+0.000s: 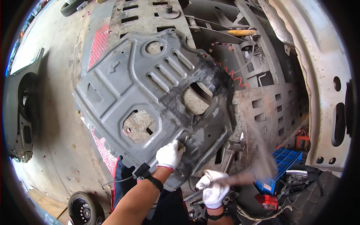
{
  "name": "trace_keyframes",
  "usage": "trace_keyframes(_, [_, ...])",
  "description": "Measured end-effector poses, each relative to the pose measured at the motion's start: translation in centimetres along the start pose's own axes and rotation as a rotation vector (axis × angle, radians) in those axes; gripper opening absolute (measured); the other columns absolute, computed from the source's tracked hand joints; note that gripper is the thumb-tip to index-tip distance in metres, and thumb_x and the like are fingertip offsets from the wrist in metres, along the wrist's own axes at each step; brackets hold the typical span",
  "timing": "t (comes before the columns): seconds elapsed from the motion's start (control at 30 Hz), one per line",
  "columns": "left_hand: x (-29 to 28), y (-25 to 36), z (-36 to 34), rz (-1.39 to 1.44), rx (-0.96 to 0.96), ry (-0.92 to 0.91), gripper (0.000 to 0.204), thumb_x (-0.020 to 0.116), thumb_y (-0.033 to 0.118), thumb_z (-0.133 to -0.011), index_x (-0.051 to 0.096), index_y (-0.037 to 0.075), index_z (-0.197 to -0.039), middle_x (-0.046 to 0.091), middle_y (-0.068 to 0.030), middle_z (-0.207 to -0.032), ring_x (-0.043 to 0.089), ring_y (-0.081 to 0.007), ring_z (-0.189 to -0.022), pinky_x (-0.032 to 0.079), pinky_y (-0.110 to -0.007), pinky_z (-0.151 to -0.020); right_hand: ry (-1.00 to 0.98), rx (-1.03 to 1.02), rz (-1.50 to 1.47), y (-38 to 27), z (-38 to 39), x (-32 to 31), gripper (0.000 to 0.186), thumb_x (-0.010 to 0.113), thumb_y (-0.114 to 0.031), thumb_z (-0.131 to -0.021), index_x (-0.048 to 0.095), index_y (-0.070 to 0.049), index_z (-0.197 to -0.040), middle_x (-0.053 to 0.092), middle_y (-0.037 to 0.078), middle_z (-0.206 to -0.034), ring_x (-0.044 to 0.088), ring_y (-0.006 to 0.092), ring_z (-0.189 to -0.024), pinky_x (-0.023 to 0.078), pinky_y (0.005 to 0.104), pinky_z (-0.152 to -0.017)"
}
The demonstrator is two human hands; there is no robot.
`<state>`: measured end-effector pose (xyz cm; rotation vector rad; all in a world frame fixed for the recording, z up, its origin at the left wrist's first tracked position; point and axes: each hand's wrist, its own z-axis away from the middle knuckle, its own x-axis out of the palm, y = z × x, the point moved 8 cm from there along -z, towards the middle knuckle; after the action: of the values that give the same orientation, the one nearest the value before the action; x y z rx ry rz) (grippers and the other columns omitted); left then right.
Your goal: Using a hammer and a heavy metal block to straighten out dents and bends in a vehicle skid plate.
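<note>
A large grey pressed-metal undertray (pixel 144 95), with cut-out holes, raised ribs and darker smudged patches, lies in front of me. My left hand (pixel 168 155), in a white knit glove, rests on its near part with the fingers curled in; whatever they hold is hidden. Lower right, my right hand (pixel 214 193), gloved too, is closed round the handle of a hammer (pixel 238 178) pointing right. The hammer's head is smeared by motion, off the panel's near right edge. Between that edge and the hammer lies another hammer (pixel 235 146) with a thick metal head.
Under the panel is a slotted metal platform (pixel 258 103). At the right stand a blue crate (pixel 281 165), a red tail light (pixel 267 201) and a pale car body shell (pixel 318 67). A wheel (pixel 83 210) lies lower left; a dark fender (pixel 26 108) stands far left.
</note>
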<state>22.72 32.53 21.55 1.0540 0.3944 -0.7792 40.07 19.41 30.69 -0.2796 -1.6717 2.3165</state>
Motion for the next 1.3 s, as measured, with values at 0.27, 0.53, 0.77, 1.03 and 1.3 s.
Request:
trace_keyframes(0.27, [-0.6, -0.4, -0.4, 0.012, 0.051, 0.052, 0.028, 0.072, 0.037, -0.089, 0.067, 0.012, -0.099, 0.075, -0.0138, -0.092, 0.072, -0.0367, -0.086, 0.055, -0.048, -0.075, 0.122, 0.412, -0.072, 5.1, -1.2, 3.2, 0.029, 0.053, -0.033, -0.108, 0.061, -0.005, -0.105, 0.058, 0.0, -0.07, 0.052, 0.0076, -0.053, 0.041, 0.0238, -0.046])
trace_keyframes(0.53, [0.3, -0.2, -0.3, 0.02, 0.001, -0.013, 0.024, 0.072, 0.031, -0.088, 0.068, 0.01, -0.099, 0.074, -0.0144, -0.093, 0.071, -0.0358, -0.091, 0.054, -0.045, -0.078, 0.139, 0.574, -0.107, 7.6, -0.9, 2.5, 0.035, 0.056, -0.039, -0.107, 0.061, -0.004, -0.1, 0.054, 0.0, -0.066, 0.05, 0.008, -0.051, 0.04, 0.024, -0.043])
trace_keyframes(0.77, [0.1, -1.8, -0.6, -0.024, -0.027, -0.01, 0.025, 0.072, 0.034, -0.089, 0.067, 0.012, -0.099, 0.075, -0.0132, -0.095, 0.071, -0.036, -0.089, 0.054, -0.047, -0.075, 0.134, 0.473, -0.203, -1.3, -2.4, 3.6, 0.029, 0.059, -0.03, -0.104, 0.061, -0.001, -0.099, 0.056, 0.003, -0.07, 0.053, 0.0119, -0.054, 0.046, 0.0289, -0.046])
trace_keyframes(1.03, [0.3, -1.1, -0.6, -0.094, 0.01, 0.027, 0.027, 0.069, 0.037, -0.091, 0.066, 0.012, -0.1, 0.073, -0.0153, -0.092, 0.071, -0.0371, -0.088, 0.054, -0.049, -0.075, 0.186, 0.57, -0.157, 8.7, -1.7, 2.8, 0.038, 0.053, -0.043, -0.107, 0.061, -0.006, -0.097, 0.056, -0.002, -0.07, 0.051, 0.0086, -0.054, 0.042, 0.0251, -0.048])
trace_keyframes(1.3, [0.0, -1.3, -0.4, 0.048, -0.055, -0.031, 0.027, 0.072, 0.034, -0.089, 0.067, 0.009, -0.099, 0.074, -0.0139, -0.09, 0.071, -0.0355, -0.09, 0.053, -0.044, -0.078, 0.137, 0.586, -0.087, 6.1, -0.7, 2.9, 0.032, 0.054, -0.035, -0.107, 0.06, -0.004, -0.101, 0.055, 0.0, -0.068, 0.051, 0.0083, -0.052, 0.04, 0.0235, -0.044])
